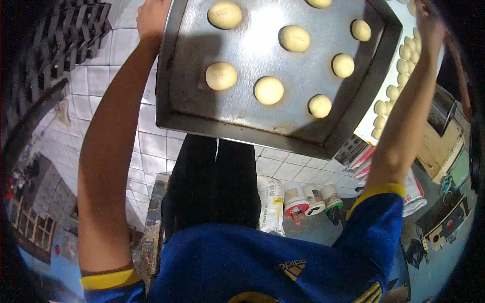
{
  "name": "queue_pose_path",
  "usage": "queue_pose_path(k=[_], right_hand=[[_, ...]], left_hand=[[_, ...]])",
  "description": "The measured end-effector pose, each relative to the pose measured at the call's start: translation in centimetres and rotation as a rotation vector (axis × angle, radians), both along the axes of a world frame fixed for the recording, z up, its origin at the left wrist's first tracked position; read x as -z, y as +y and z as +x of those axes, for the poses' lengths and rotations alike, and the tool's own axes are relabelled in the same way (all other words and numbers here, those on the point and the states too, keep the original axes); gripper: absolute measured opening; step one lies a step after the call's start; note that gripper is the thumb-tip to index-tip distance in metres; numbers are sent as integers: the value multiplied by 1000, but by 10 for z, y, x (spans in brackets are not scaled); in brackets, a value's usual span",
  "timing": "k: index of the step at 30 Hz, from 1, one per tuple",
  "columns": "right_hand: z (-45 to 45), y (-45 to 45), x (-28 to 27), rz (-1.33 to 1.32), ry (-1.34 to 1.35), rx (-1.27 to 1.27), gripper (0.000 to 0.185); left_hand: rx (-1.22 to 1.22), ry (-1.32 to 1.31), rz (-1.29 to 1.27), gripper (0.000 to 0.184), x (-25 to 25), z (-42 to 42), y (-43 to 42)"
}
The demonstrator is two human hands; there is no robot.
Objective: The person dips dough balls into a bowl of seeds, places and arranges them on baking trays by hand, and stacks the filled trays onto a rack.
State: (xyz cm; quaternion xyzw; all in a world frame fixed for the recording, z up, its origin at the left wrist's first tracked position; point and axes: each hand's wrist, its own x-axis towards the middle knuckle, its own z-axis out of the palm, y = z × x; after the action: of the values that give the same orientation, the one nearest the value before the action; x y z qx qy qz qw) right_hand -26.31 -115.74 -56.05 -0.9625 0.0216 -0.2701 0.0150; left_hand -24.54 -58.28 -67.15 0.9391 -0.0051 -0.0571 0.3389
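Observation:
A large metal baking tray (242, 118) with raised sides spans the upper middle of the view, in front of my body. Round pale dough balls (269, 91), several of them, lie spaced apart on its floor. My left hand (153, 20) is closed at the tray's left rim, its fingertips partly hidden. Over at the top right, my right hand (429, 25) is beyond the tray, above a white surface (369, 129) with rows of smaller dough balls (392, 92). Motion smears its fingers, so whether it holds a dough ball is unclear.
White tiles (101, 81) cover the wall behind and below the tray. Lower down stand a white printed sack (272, 202) and lidded buckets (296, 199). Dark metal slats (65, 30) are at upper left, and a speaker-like box (447, 224) sits at lower right.

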Motion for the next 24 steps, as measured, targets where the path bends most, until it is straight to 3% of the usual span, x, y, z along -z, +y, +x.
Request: queue_pose_path(k=[1,3,4,6,7,9,10,14,15,17,18,24], right_hand=[[24,20,-16,117,25,-10,18],[57,-13,-1,-125,129,-193,24],[63,-20,7,-123,132,-186,24],[77,-28,16,-278,316,-91,34],[86,-31,19,-356,405,-47,40],[97,-18,17,-510,582,40,51],[92,-6,13,-503,595,76,48],[94,-13,22,-652,767,-127,57],[95,-12,29,-452,676,74,58],[96,-16,29,-434,618,-9,45],[81,-3,23,-24,430,-35,29],[81,-21,30,214,293,48,25]], left_hand=[[4,0,11,69,2,2,1],[-11,60,38,64,6,4,3],[-3,63,40,64,10,4,7],[89,97,118,44,8,5,11],[88,96,117,44,9,3,11],[37,88,63,61,0,-3,2],[33,87,65,61,5,0,6],[40,95,33,59,15,0,17],[13,135,-35,58,11,0,13],[-42,174,-47,61,5,1,5],[-103,225,-39,63,0,3,2],[-74,146,-40,64,0,1,0]])
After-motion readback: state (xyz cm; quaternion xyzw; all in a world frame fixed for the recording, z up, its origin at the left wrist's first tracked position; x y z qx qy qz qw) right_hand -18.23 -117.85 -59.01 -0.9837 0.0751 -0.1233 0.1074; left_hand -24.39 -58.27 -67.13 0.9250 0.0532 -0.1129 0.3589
